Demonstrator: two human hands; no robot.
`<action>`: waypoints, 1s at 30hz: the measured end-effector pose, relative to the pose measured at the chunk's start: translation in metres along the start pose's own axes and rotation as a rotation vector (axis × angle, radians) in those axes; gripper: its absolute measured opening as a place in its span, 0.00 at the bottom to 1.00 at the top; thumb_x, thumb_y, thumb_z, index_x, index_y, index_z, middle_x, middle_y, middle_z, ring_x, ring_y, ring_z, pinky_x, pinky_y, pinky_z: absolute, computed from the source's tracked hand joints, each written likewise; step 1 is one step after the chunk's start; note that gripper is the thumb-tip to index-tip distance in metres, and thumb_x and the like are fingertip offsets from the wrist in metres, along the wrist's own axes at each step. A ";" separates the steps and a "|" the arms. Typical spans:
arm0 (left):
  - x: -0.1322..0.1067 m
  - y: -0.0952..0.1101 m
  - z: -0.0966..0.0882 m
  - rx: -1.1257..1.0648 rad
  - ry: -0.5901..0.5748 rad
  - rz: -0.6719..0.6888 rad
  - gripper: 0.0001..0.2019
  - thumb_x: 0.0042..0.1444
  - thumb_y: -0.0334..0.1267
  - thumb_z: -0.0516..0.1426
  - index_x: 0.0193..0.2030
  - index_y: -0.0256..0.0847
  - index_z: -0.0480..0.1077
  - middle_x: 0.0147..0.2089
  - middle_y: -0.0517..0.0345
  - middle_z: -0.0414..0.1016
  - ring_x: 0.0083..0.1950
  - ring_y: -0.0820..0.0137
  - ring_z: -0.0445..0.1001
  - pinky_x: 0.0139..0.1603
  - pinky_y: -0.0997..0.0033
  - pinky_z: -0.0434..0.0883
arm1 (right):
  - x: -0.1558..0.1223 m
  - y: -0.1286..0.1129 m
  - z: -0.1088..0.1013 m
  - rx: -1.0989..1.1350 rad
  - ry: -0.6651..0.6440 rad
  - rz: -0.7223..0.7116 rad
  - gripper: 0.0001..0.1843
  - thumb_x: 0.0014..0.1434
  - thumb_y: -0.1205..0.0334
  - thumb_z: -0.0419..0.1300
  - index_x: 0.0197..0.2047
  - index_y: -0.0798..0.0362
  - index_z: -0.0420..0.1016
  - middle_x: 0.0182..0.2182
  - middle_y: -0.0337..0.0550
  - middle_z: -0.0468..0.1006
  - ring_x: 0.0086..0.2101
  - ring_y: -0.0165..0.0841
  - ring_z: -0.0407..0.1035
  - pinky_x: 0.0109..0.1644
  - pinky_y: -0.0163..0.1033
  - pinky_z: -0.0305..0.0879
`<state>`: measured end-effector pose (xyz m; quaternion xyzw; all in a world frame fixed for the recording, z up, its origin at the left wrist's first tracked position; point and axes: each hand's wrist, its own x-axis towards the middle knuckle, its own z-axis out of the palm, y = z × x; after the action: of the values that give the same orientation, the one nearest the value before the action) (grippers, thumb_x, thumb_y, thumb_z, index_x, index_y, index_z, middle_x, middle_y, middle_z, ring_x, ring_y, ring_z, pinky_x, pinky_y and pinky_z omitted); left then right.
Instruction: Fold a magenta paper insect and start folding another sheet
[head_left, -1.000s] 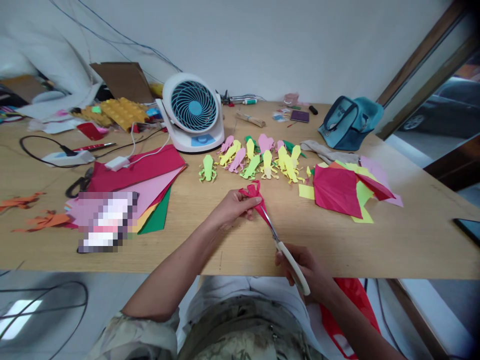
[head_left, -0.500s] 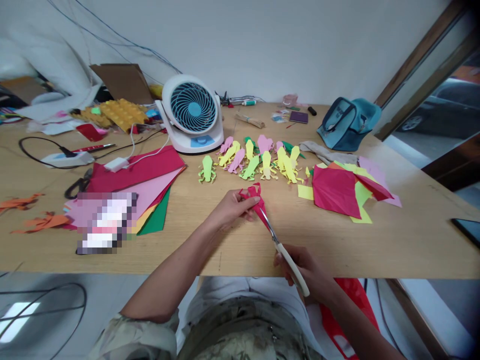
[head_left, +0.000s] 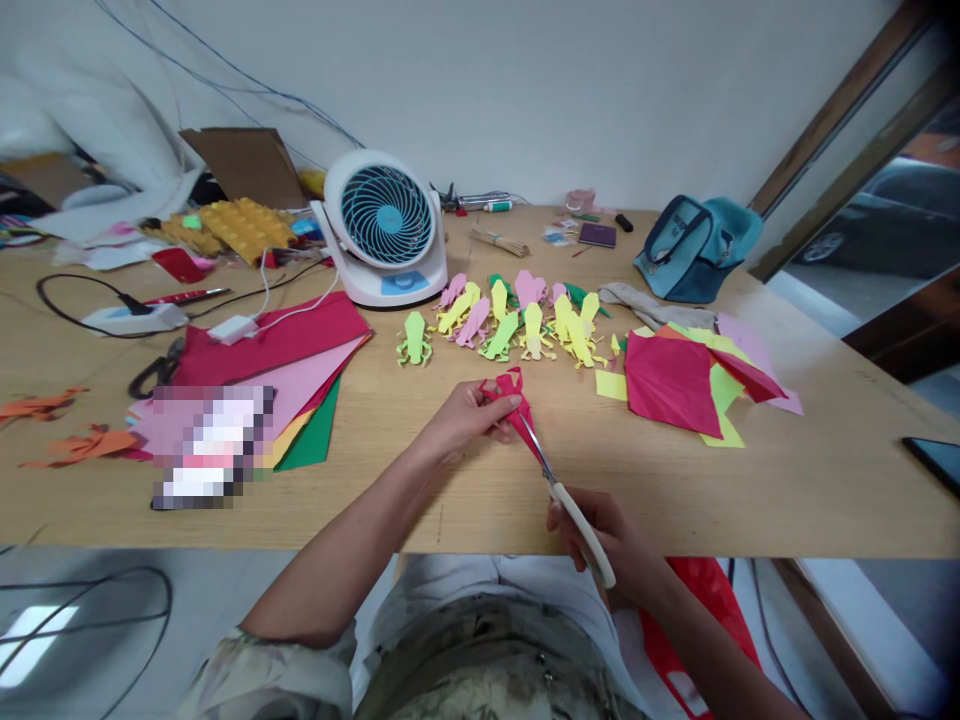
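My left hand [head_left: 474, 412] pinches a small folded piece of red paper [head_left: 510, 383] above the front middle of the table. A pair of scissors [head_left: 574, 520] with white handles is in my right hand [head_left: 600, 535], its blades pointing up and left. The blades reach the lower part of the red paper, close to my left fingertips; how far they are apart is hard to make out. Just beyond my hands stand several folded paper figures with legs, such as a green one [head_left: 415, 338], a yellow one [head_left: 577, 330] and a pink one [head_left: 474, 322].
Stacked coloured sheets [head_left: 277, 340] lie on the left with a blurred-out rectangular object [head_left: 214, 450], black scissors [head_left: 156, 372] and orange paper figures [head_left: 94, 447]. A white fan [head_left: 386, 225] stands behind. To the right are red and yellow scraps [head_left: 671, 385] and a blue bag [head_left: 694, 250].
The scissor handles have shifted very slightly left and up with my right hand. My left hand and the red paper stay nearly in place.
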<state>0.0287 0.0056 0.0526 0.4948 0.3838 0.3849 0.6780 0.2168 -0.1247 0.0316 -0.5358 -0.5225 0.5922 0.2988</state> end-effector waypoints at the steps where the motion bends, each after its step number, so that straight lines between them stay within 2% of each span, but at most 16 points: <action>1: 0.000 0.000 0.000 0.002 -0.003 0.002 0.20 0.42 0.48 0.72 0.28 0.35 0.72 0.23 0.61 0.74 0.21 0.78 0.68 0.25 0.77 0.72 | 0.000 0.001 0.000 0.001 0.001 -0.001 0.29 0.55 0.33 0.62 0.27 0.53 0.68 0.17 0.33 0.62 0.18 0.26 0.57 0.22 0.34 0.55; 7: 0.001 -0.001 -0.001 0.014 -0.011 -0.016 0.19 0.44 0.48 0.71 0.29 0.35 0.72 0.24 0.60 0.74 0.21 0.79 0.68 0.25 0.76 0.72 | 0.000 0.005 -0.001 0.004 -0.004 -0.018 0.27 0.57 0.36 0.62 0.26 0.52 0.67 0.18 0.32 0.62 0.19 0.26 0.57 0.22 0.33 0.55; 21: 0.000 -0.003 0.001 0.018 0.009 0.001 0.18 0.44 0.49 0.70 0.28 0.36 0.72 0.24 0.60 0.75 0.21 0.78 0.68 0.26 0.76 0.71 | 0.001 0.002 0.001 0.004 0.005 -0.008 0.27 0.55 0.35 0.63 0.27 0.53 0.67 0.20 0.32 0.62 0.20 0.26 0.59 0.23 0.34 0.58; 30: 0.001 0.001 0.001 0.087 0.034 0.069 0.20 0.42 0.51 0.71 0.29 0.36 0.73 0.24 0.61 0.75 0.20 0.79 0.66 0.25 0.77 0.68 | 0.001 -0.002 0.001 -0.029 -0.001 -0.013 0.27 0.57 0.35 0.62 0.27 0.53 0.67 0.19 0.32 0.60 0.20 0.27 0.59 0.23 0.34 0.58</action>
<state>0.0299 0.0062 0.0536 0.5301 0.3942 0.3996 0.6356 0.2151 -0.1230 0.0332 -0.5363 -0.5348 0.5828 0.2946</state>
